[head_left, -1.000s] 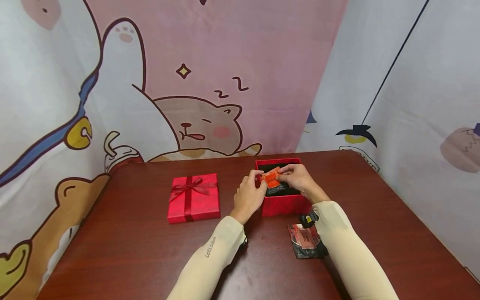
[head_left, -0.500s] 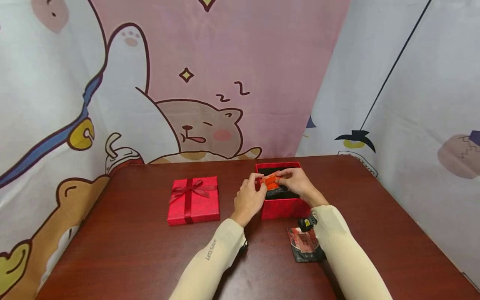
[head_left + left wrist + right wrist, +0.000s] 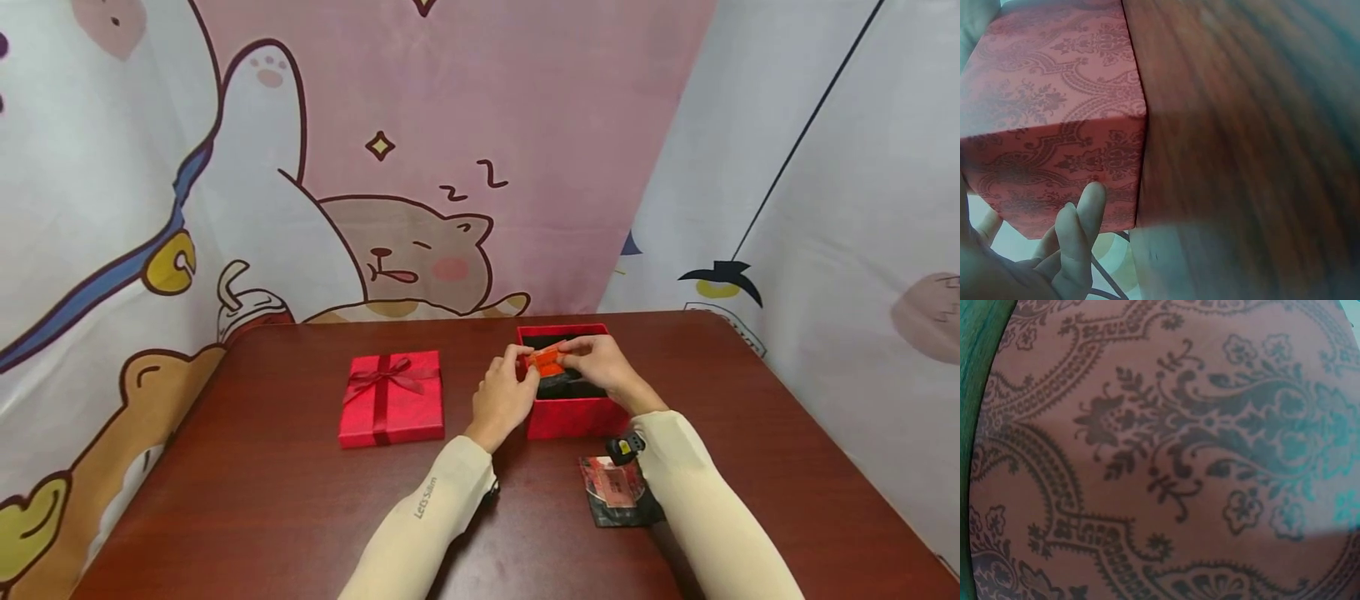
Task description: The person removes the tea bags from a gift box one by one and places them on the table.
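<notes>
In the head view an orange-red packet (image 3: 547, 360) is pinched between both hands above the open red box (image 3: 573, 418). The left hand (image 3: 504, 398) grips its left edge, and the right hand (image 3: 606, 368) pinches its right side. Black material (image 3: 557, 385) shows inside the box below the packet. The left wrist view has the box's patterned side (image 3: 1054, 81) with the left hand (image 3: 1035, 265) beside it, some fingers near the wall. Only the box's patterned surface (image 3: 1210, 425) fills most of the right wrist view; the right hand is not seen there.
A red lid with a ribbon bow (image 3: 393, 400) lies left of the box on the brown table (image 3: 262, 483). Near the right forearm lies a red and black packet (image 3: 617, 492), partly covered by the sleeve. Printed cloth (image 3: 570, 167) hangs behind the table.
Between the hands the orange-red packet has tilted and looks flatter than before. Both hands keep their hold. The whole head view has shifted slightly.
</notes>
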A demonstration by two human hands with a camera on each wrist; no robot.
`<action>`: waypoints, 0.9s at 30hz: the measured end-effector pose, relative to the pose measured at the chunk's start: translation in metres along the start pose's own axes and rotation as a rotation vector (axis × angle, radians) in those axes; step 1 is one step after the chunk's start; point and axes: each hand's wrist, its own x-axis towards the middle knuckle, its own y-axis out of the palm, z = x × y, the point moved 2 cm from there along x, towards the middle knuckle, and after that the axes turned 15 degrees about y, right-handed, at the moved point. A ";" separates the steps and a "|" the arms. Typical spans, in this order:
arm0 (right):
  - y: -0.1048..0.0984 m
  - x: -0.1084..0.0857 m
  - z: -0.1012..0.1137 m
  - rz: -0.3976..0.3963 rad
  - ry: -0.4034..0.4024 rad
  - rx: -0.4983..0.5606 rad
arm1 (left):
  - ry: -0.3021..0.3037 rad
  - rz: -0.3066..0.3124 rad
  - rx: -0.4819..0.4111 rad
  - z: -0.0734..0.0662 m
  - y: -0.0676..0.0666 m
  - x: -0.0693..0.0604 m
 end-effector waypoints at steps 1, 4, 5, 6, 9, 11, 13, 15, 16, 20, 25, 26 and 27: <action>0.000 0.000 0.000 0.004 -0.005 0.001 | 0.002 -0.002 0.001 0.000 0.000 0.000; -0.002 -0.002 0.002 0.013 -0.015 0.002 | 0.008 -0.006 0.005 -0.001 0.000 0.000; -0.002 -0.002 0.002 0.012 -0.014 -0.002 | 0.012 -0.010 0.003 -0.001 0.000 0.001; -0.002 -0.002 0.002 0.011 -0.011 -0.002 | 0.015 -0.010 0.006 -0.001 0.000 0.001; -0.003 -0.001 0.002 0.001 -0.002 -0.009 | 0.024 -0.008 0.008 -0.001 0.000 0.001; -0.003 0.000 0.002 -0.002 -0.002 -0.013 | 0.028 -0.006 0.003 -0.002 -0.001 0.002; -0.003 0.001 0.002 -0.001 -0.004 -0.015 | 0.026 -0.005 0.000 -0.002 -0.001 0.002; -0.003 0.000 0.002 0.002 -0.003 -0.015 | 0.025 -0.002 -0.007 -0.002 -0.002 0.002; -0.003 0.000 0.002 0.004 0.001 -0.011 | 0.024 -0.001 -0.009 -0.002 -0.002 0.002; -0.002 -0.001 0.002 0.014 0.008 -0.007 | 0.014 0.007 -0.008 -0.001 -0.001 0.000; -0.001 -0.004 0.003 0.011 -0.001 -0.019 | 0.003 0.016 -0.012 0.001 0.000 0.000; -0.002 -0.004 0.003 0.004 0.001 -0.022 | 0.001 0.019 -0.014 0.001 0.000 0.000; -0.002 -0.004 0.003 0.000 -0.003 -0.025 | 0.000 0.020 -0.019 0.001 0.000 0.000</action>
